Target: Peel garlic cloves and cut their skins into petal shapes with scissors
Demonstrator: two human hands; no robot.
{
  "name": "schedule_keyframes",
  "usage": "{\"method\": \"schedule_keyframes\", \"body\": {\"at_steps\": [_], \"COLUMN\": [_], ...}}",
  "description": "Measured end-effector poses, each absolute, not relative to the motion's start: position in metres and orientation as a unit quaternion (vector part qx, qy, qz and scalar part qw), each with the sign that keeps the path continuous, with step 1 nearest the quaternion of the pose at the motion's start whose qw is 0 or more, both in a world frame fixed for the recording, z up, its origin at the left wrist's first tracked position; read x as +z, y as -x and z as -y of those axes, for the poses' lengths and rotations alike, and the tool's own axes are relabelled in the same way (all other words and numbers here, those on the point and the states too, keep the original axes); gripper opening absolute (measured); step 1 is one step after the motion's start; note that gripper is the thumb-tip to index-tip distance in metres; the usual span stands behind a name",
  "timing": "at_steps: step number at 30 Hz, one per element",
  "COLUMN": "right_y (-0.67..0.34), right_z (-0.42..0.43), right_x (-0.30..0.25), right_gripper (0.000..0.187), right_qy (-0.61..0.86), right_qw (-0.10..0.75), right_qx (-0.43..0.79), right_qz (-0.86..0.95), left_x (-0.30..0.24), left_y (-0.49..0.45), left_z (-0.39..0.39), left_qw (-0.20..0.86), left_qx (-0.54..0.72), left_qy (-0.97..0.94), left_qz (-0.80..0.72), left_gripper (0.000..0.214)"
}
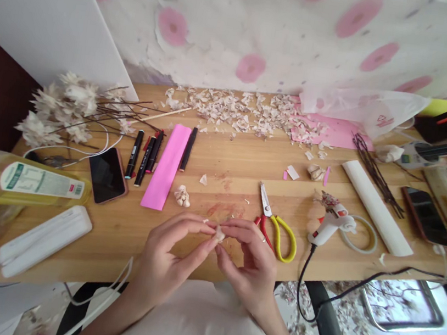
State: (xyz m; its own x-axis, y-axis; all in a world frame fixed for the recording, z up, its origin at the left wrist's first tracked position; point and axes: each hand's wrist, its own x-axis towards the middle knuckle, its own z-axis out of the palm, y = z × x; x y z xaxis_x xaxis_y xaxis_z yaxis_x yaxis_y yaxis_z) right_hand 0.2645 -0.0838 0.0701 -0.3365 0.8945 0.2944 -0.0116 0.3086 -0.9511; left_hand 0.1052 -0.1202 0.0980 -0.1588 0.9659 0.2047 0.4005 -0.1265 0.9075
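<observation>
My left hand (167,259) and my right hand (249,262) meet over the near edge of the wooden table (220,189). Both pinch a small whitish paper piece (219,234) between thumbs and fingertips. A finished small paper flower (182,196) lies just beyond my left hand. Scissors (276,225) with yellow and red handles lie right of my right hand. Further right stands a white glue gun (332,224), its black cord running off the table edge.
A pink paper strip (166,165), several markers (145,154), a phone (107,174), a yellow bottle (21,183) and white flowers on stems (74,107) lie left. Paper scraps (248,113) litter the back. A white roll (376,205) and a second phone (427,215) are right.
</observation>
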Motion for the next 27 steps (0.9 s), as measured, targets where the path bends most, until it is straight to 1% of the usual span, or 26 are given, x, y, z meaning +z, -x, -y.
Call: {"method": "schedule_keyframes", "body": {"at_steps": [4,8,14,17,20,27], "right_y": [-0.2652,-0.2653,-0.2641,-0.2627,-0.2609,-0.2569], "right_z": [0.0829,0.0832,0.0839,0.0845,0.0851,0.0844], "right_x": [0.0717,0.0725,0.0701,0.0685,0.0676,0.0665], "right_gripper": [0.038,0.04,0.043,0.041,0.04,0.036], "right_qy": [0.341,0.348,0.356,0.362,0.365,0.368], "right_qw": [0.459,0.448,0.447,0.438,0.43,0.431], "right_qx": [0.483,0.482,0.455,0.463,0.481,0.493], "right_qz": [0.663,0.668,0.683,0.68,0.671,0.66], "left_x": [0.095,0.093,0.0922,0.0911,0.09,0.0902], "left_y": [-0.1027,-0.1008,-0.1006,-0.1011,-0.102,-0.104], "left_z": [0.1203,0.1217,0.1236,0.1224,0.1208,0.1207], "left_qw": [0.252,0.219,0.095,0.053,0.033,0.034], "left_qx": [0.472,0.467,0.444,0.424,0.42,0.421], "left_qy": [-0.605,-0.627,-0.689,-0.703,-0.705,-0.698], "left_qz": [-0.59,-0.583,-0.565,-0.568,-0.571,-0.578], "left_gripper": [0.019,0.021,0.019,0.018,0.017,0.015]}}
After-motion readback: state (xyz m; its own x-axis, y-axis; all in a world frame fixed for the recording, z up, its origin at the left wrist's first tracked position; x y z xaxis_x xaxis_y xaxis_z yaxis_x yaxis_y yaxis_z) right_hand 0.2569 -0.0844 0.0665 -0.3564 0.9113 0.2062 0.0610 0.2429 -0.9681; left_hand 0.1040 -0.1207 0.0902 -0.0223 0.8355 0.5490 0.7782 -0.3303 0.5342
